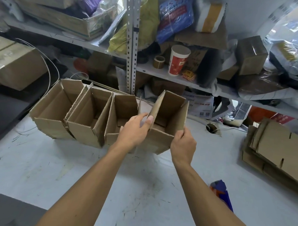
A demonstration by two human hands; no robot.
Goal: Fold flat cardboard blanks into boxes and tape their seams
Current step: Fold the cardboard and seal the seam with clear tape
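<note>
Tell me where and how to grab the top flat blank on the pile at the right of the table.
Judging by its pose, pinch the flat cardboard blank at its upper-left edge, which juts out over the stack below, coming from the table's open middle with the right hand. A thumb can slip beneath that edge; the slotted edge farther right looks harder to reach.

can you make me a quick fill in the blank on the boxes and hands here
1. Both hands grip the open box at the ____ end of the row.
2. The left hand pinches an upright ____.
3. The stack of flat blanks lies to the person's ____.
4. The red and white paper cup stands on a ____.

Missing words: right; flap; right; shelf
</note>
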